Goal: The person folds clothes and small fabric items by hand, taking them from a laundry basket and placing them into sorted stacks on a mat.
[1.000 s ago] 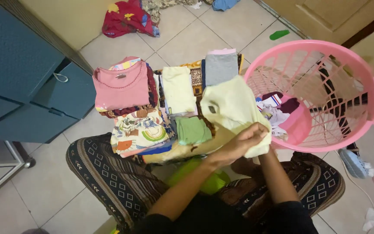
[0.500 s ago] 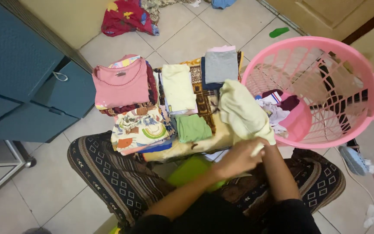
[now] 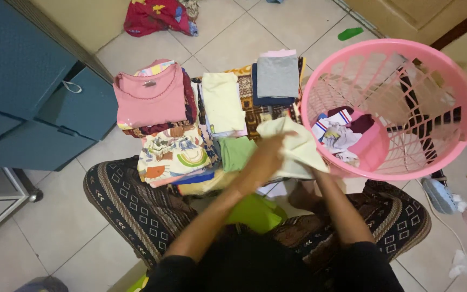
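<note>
the pale yellow garment (image 3: 298, 145) sits mid-frame, just left of the pink laundry basket (image 3: 463, 86), half folded. the left hand (image 3: 263, 157) lies flat across it, blurred; the right hand (image 3: 313, 172) is hidden beneath, grip unclear. a loose hold could let the fold spring open onto the green folded cloth (image 3: 237, 152).

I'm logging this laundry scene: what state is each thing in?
Pale yellow garment: partly folded, held in both hands.
Left hand: gripping the garment.
Right hand: mostly hidden under it.
Pink basket: tipped, few clothes inside.
Pink shirt: folded, top of pile.
Grey garment: folded.
Green garment: folded.
Red cloth: crumpled on floor.
</note>
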